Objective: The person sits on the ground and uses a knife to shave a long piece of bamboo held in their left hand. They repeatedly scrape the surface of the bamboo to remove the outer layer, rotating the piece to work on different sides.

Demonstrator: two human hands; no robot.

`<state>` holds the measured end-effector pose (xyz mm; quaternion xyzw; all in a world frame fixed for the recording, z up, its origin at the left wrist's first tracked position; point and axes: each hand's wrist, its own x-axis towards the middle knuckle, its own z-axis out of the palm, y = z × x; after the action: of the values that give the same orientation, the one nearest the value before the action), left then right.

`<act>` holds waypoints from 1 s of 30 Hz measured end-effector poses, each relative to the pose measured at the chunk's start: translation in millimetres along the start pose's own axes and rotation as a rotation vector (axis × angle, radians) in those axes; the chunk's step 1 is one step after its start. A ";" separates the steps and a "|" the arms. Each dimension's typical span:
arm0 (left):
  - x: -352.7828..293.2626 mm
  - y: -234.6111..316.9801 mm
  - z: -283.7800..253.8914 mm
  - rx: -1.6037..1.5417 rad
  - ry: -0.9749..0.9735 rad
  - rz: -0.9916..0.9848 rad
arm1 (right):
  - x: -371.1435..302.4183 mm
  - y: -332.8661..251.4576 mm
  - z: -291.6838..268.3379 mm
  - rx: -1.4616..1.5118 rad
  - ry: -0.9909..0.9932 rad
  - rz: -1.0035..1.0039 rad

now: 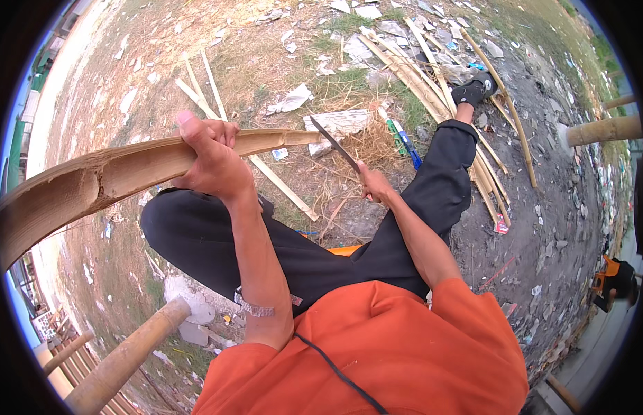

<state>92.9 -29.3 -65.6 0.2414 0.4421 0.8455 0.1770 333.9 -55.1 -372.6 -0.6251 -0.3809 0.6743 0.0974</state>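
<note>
Your left hand (214,153) grips the split bamboo (141,166), axis roughly 8-to-3 o'clock, its tip at 10 o'clock from your nearer, knife (335,144)-holding right hand (376,186).

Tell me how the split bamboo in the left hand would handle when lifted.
The split bamboo is probably stiff, reaching past the left hand both ways without folding. Its hollow inside suggests it is fairly light for its size.

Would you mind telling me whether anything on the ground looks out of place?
Yes: pale scraps of litter are strewn across the ground, some beside the loose strips, which looks untidy for a spot where the right hand holds a knife.
</note>
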 end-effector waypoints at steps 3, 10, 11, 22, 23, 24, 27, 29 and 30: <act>-1.3 0.3 2.4 0.028 -0.011 -0.005 | -5.0 -8.2 -8.3 0.728 -0.369 0.249; -2.8 1.8 -1.4 0.081 -0.025 0.012 | -38.9 -50.8 3.6 -0.030 0.283 -0.568; -2.3 0.8 -0.9 0.089 -0.032 0.023 | -38.8 -50.6 6.1 -0.087 0.360 -0.633; 1.8 0.4 -8.7 0.094 -0.036 -0.004 | -28.1 -21.1 -2.6 -0.359 0.347 -0.194; 1.3 0.3 -9.5 0.087 -0.030 -0.014 | -29.1 -20.5 -3.5 -0.274 0.344 -0.264; 1.2 0.3 -10.9 0.081 -0.023 -0.023 | -29.8 -20.2 -3.4 -0.188 0.339 -0.334; 3.3 -1.4 -14.6 0.081 -0.061 -0.019 | -26.4 -19.6 3.8 -0.262 0.366 -0.354; -0.5 0.2 -7.1 0.079 -0.074 -0.047 | -1.5 23.6 8.5 -0.622 0.599 -0.213; 3.3 -0.2 -7.7 0.077 -0.066 -0.039 | -0.7 20.9 8.3 -0.517 0.499 -0.150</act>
<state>85.9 -32.6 -68.7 0.2671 0.4731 0.8158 0.1985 333.7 -73.2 -385.9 -0.7447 -0.5480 0.3734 0.0755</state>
